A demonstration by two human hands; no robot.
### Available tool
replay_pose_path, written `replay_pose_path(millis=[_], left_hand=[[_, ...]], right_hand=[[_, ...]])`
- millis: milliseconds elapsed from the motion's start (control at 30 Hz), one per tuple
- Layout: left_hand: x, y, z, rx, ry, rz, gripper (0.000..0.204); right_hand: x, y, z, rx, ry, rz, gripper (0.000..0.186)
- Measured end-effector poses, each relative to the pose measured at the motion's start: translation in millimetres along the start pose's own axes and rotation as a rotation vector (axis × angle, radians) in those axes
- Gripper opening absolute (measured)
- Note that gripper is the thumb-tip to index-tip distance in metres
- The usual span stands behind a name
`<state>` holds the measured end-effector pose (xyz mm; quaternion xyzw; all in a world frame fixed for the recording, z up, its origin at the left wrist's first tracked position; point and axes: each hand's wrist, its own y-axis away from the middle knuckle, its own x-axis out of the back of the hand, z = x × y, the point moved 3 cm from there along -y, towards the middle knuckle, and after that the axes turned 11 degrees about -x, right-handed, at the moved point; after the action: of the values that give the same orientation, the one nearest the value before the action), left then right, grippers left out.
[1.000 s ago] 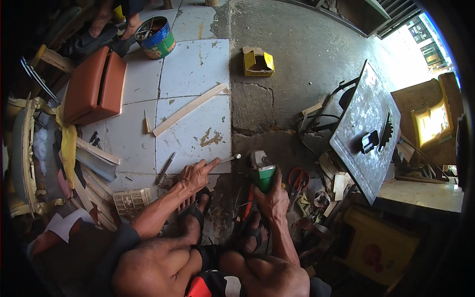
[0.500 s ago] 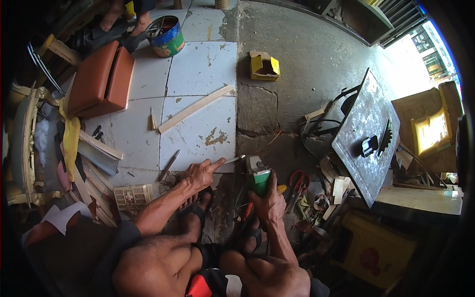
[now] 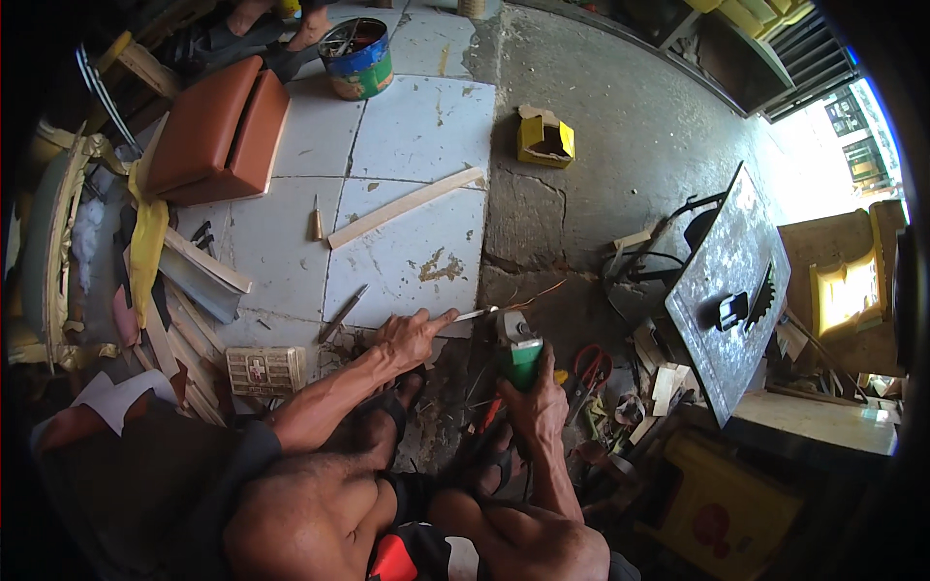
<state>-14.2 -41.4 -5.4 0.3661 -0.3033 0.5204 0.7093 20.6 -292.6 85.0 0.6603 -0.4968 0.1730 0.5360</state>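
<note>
My right hand (image 3: 539, 409) is wrapped round the green body of an angle grinder (image 3: 524, 362), its grey metal head pointing away from me. My left hand (image 3: 405, 341) pinches a slim, light metal piece (image 3: 473, 315), forefinger stretched along it. The piece's tip meets the grinder's head at its left side; the disc itself is hard to make out. Thin orange spark streaks (image 3: 539, 294) fly off to the far right. Beyond my left hand, a pointed metal tool (image 3: 344, 312) lies on the tiles. Red-handled scissors (image 3: 592, 370) lie right of the grinder.
A table saw (image 3: 722, 300) with an exposed blade stands at right. A wooden strip (image 3: 407, 207), a wooden-handled awl (image 3: 317, 223) and a yellow box (image 3: 546, 140) lie ahead. Farther left are a brown padded block (image 3: 208, 136) and a bucket (image 3: 358, 73). Another person's feet (image 3: 308, 29) show at the top.
The view has shifted slightly, moving the surroundings rightward in the picture. Both hands keep their grips, and the metal piece remains at the grinder's head. The spark streaks look longer.
</note>
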Motion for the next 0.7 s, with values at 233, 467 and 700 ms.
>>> replay_pose_path(millis=[233, 467, 700], left_hand=[[-12.7, 6.5, -12.5, -0.018, 0.013, 0.015, 0.066], [-17.3, 8.3, -7.5, 0.001, 0.01, -0.004, 0.066], [-7.5, 3.4, -7.0, -0.031, -0.051, 0.029, 0.066]], right_hand=[[-2.7, -3.3, -8.9, -0.03, 0.009, -0.037, 0.101], [-6.0, -7.7, -2.9, -0.035, -0.028, -0.008, 0.101], [-4.1, -7.1, -1.6, -0.047, -0.068, -0.001, 0.097]])
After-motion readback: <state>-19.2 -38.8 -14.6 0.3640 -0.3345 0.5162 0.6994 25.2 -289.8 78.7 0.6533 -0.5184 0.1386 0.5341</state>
